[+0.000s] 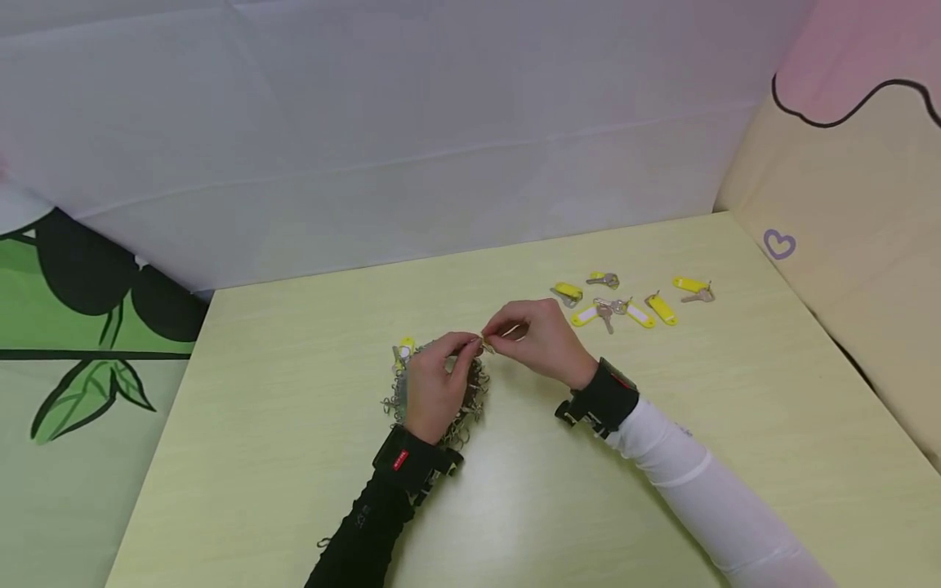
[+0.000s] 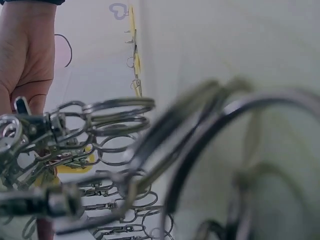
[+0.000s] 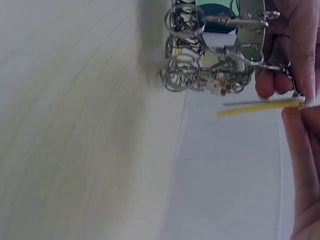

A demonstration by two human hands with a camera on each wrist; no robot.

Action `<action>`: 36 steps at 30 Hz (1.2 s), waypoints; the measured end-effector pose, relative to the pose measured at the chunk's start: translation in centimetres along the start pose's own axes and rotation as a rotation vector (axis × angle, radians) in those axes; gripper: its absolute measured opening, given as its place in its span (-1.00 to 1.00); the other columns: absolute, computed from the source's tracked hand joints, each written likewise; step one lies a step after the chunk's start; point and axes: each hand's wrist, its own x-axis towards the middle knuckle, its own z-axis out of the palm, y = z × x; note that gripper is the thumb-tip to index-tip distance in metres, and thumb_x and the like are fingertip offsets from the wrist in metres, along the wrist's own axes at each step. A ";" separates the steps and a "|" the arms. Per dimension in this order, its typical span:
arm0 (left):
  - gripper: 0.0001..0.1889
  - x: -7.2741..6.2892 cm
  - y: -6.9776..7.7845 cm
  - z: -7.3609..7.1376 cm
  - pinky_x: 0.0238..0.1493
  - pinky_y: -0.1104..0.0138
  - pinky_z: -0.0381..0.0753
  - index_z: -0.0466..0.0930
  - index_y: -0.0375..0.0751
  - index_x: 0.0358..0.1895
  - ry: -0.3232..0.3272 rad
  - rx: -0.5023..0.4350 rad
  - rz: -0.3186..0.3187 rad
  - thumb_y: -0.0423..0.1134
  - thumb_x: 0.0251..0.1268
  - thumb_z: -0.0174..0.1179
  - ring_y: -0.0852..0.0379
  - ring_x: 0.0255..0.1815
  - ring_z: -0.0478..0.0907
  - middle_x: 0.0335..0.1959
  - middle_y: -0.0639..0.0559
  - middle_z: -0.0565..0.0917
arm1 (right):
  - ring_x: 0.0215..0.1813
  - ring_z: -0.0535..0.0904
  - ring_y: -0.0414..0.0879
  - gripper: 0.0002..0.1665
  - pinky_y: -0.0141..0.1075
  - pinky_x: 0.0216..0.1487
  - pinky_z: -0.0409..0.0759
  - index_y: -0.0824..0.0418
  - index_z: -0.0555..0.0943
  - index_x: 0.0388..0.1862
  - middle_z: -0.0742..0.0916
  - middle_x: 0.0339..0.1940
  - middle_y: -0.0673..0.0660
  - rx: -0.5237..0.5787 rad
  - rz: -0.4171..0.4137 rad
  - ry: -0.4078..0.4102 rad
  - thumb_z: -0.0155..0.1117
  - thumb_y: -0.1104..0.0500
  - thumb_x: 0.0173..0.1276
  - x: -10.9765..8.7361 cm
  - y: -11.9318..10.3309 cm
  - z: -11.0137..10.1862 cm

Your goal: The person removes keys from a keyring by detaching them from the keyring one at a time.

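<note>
We see both hands meeting fingertip to fingertip above the table, each drawn into a fine pinch. The left hand, in a black sleeve, reaches over a ring-edged holder; its thumb and forefinger close together on a thin metal clip that runs out from the holder's edge. The right hand, in a white sleeve, brings thumb and forefinger together at the tip, leaving a small gap between them further back. Between them they pinch the end of a yellow tag, which the right wrist view shows edge-on, with a thin grey strip just beside it that looks like its key. The fingertips cover the joint, so we cannot tell whether the tag and clip are linked.

We find the holder under and around the left hand, bristling with metal rings. At its far left edge, another yellow tag lies with a key next to it. Beyond the right hand, well apart from the holder, we count a loose group of tagged keys on the table, their yellow labels turned various ways.
</note>
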 end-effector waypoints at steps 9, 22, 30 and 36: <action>-0.86 0.0 0.0 -0.2 -0.19 0.15 0.76 0.75 -0.26 -0.13 0.039 -0.006 0.015 -0.28 0.53 0.24 0.03 -0.26 0.80 -0.27 -0.10 0.81 | -0.30 0.79 -0.14 -0.92 -0.34 -0.22 0.75 0.18 0.81 -0.23 0.83 -0.31 0.10 0.042 0.076 0.049 0.48 0.33 0.34 -0.1 -0.1 0.8; -0.88 -0.1 -0.1 -0.3 -0.22 0.15 0.75 0.75 -0.27 -0.15 0.044 0.033 0.022 -0.31 0.50 0.26 0.02 -0.28 0.80 -0.28 -0.10 0.82 | -0.32 0.81 -0.13 -0.95 -0.36 -0.24 0.75 0.24 0.81 -0.26 0.84 -0.33 0.12 0.012 0.088 0.073 0.49 0.33 0.32 -0.1 -0.4 1.3; -0.87 0.1 -0.2 -0.3 -0.21 0.16 0.75 0.75 -0.28 -0.14 0.060 -0.003 0.029 -0.30 0.51 0.25 0.03 -0.27 0.79 -0.30 -0.10 0.81 | -0.31 0.78 -0.10 -0.94 -0.31 -0.22 0.73 0.28 0.75 -0.24 0.82 -0.33 0.16 0.058 0.207 0.056 0.46 0.28 0.38 -0.1 -0.3 1.8; -0.86 0.0 -0.3 -0.4 -0.20 0.16 0.75 0.76 -0.27 -0.14 0.044 0.030 0.025 -0.28 0.51 0.26 0.03 -0.27 0.79 -0.29 -0.09 0.82 | -0.31 0.79 -0.04 -0.94 -0.32 -0.24 0.73 0.31 0.78 -0.25 0.83 -0.33 0.21 0.087 0.217 0.090 0.48 0.31 0.34 -0.2 -0.5 1.9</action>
